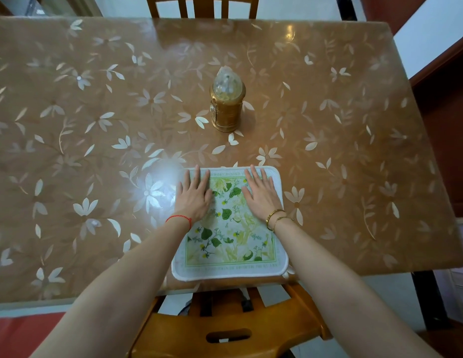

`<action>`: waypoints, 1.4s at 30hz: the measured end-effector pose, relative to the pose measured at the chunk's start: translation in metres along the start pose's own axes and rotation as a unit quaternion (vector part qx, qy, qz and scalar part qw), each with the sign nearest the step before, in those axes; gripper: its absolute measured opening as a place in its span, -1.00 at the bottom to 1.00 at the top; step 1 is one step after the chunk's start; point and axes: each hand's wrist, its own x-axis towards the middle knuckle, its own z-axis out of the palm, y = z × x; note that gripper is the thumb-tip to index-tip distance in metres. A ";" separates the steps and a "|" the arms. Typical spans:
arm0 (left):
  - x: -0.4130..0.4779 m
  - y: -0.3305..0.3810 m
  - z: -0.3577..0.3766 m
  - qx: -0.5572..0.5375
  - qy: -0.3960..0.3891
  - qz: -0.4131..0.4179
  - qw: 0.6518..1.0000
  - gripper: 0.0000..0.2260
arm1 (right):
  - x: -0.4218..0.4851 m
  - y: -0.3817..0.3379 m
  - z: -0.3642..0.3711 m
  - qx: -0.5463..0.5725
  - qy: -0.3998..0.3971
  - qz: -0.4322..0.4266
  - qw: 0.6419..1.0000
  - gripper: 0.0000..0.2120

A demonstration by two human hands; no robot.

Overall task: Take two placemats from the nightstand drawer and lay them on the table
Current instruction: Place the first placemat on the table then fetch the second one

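Observation:
A white placemat (230,239) with a green leaf print lies flat on the table (96,125), at the near edge in front of me. My left hand (194,195) rests palm down on its far left part, fingers spread. My right hand (261,192) rests palm down on its far right part, fingers spread too. Neither hand grips anything. Only this one placemat is in view; I cannot tell whether another lies under it. No nightstand or drawer is in view.
A gold lantern-like lamp (227,104) stands upright on the table beyond the placemat. A wooden chair (225,329) is tucked in just below me, and another chair (202,6) stands at the far side. The table's right edge (432,177) borders dark red furniture.

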 end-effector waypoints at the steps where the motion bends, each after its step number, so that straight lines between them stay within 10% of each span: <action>1: 0.002 0.007 0.001 0.006 -0.007 0.005 1.000 -0.49 | 0.002 -0.008 0.001 -0.004 -0.006 -0.012 1.000 -0.46; 42: -0.127 -0.023 0.046 -0.052 -0.050 -0.040 0.997 -0.46 | -0.121 0.026 0.032 0.010 -0.041 0.067 0.997 -0.46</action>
